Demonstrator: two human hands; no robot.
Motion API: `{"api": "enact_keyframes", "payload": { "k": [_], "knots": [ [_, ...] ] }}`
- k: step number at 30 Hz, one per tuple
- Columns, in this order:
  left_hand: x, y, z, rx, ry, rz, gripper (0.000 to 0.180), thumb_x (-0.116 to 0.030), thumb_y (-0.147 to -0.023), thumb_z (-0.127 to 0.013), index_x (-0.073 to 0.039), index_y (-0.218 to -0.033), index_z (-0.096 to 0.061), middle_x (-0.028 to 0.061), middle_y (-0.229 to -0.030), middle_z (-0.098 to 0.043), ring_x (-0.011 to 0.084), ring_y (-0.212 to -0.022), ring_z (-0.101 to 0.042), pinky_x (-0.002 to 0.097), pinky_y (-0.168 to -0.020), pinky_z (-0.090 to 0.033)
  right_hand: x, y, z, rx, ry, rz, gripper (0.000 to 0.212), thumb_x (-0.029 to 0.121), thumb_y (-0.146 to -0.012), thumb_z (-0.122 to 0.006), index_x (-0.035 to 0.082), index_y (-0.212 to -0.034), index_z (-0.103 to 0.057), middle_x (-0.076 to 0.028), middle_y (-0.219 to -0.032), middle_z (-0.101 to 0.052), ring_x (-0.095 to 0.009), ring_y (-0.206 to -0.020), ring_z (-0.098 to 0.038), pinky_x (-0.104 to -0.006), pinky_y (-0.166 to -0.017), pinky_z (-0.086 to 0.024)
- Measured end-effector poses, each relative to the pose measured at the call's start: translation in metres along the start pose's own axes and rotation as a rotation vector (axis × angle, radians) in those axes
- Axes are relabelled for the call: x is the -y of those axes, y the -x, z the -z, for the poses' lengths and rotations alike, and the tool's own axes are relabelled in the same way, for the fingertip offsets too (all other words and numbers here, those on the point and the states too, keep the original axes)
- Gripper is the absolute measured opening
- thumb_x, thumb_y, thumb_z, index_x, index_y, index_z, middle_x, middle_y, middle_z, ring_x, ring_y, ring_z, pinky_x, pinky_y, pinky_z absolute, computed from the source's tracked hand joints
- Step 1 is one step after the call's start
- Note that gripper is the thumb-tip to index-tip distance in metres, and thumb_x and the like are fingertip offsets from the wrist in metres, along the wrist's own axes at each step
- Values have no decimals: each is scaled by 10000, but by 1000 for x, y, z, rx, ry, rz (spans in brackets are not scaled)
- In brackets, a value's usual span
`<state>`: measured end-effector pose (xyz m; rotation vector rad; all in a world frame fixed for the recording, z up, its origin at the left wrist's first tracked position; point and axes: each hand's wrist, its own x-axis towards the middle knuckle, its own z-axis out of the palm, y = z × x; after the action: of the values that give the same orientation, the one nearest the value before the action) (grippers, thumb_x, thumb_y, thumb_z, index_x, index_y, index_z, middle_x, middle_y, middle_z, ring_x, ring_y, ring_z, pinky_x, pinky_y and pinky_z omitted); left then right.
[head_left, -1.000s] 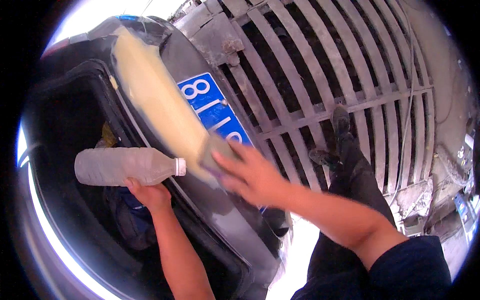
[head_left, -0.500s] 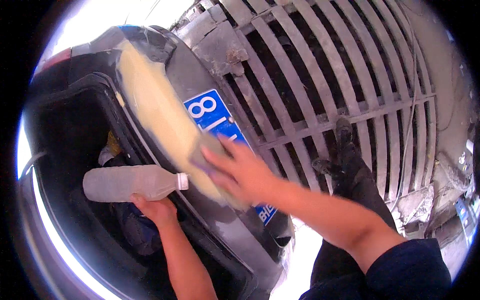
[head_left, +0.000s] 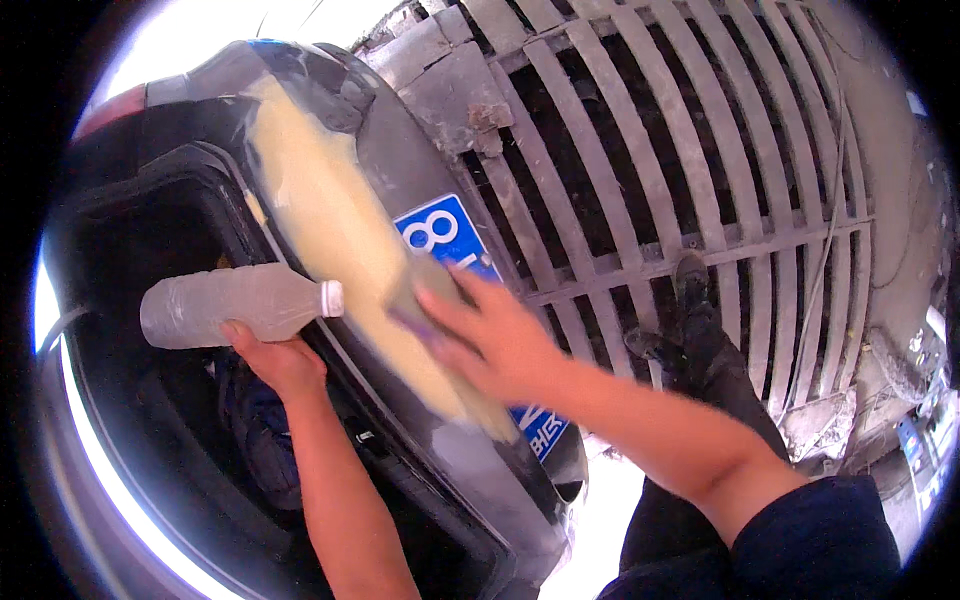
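At centre left our left hand (head_left: 285, 365) grasps the bottle (head_left: 235, 308), long axis nearly level, cap toward the yellow strip (head_left: 340, 220); mid-frame our right hand (head_left: 500, 335), nearer that strip, clasps the block (head_left: 425, 287) on it, the strip slanting to upper left; grating (head_left: 760, 231) upper right

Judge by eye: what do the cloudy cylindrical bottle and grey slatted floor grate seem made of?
The bottle looks plastic, dull and translucent, judging by its cloudy wall. The grate may be metal or concrete: its bars look matte and dusty.
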<state>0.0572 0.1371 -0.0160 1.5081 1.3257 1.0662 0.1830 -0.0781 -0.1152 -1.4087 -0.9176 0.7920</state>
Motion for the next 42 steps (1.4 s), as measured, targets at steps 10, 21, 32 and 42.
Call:
{"api": "enact_keyframes", "payload": {
  "k": [10, 21, 32, 42],
  "knots": [
    [1, 0, 2, 26, -20, 16, 663, -530, -1001, -431, -60, -1463, -354, 149, -1375, -513, 317, -1276, -511, 475, -1078, -400, -8, -110, 8, -24, 60, -82, 568, 283, -906, -654, 153, -1440, -512, -312, -1387, -484, -453, -1240, -518, -472, -1051, -425],
    [0, 0, 10, -46, -22, 18, 666, -511, -964, -497, -49, -1432, -393, 130, -1383, -499, 299, -1280, -489, 456, -1102, -363, 6, -4, 5, 50, 15, -18, 594, 293, -912, -631, 191, -1477, -475, -304, -1448, -420, -457, -1271, -488, -493, -1070, -400],
    [-9, 3, 6, 17, -49, 10, 754, -581, -933, -531, -39, -1438, -388, 127, -1392, -494, 301, -1292, -477, 450, -1122, -342, 15, 11, 8, 45, -57, -1, 580, 278, -902, -661, 190, -1451, -495, -331, -1410, -438, -480, -1150, -540, -517, -1009, -439],
    [-2, 0, 3, 2, -41, 22, 720, -565, -952, -500, -46, -1439, -390, 130, -1382, -506, 302, -1284, -490, 458, -1110, -360, -10, -122, 8, -15, -81, -197, 547, 330, -937, -614, 108, -1428, -517, -306, -1381, -498, -459, -1234, -517, -457, -1060, -411]
  ]
}}
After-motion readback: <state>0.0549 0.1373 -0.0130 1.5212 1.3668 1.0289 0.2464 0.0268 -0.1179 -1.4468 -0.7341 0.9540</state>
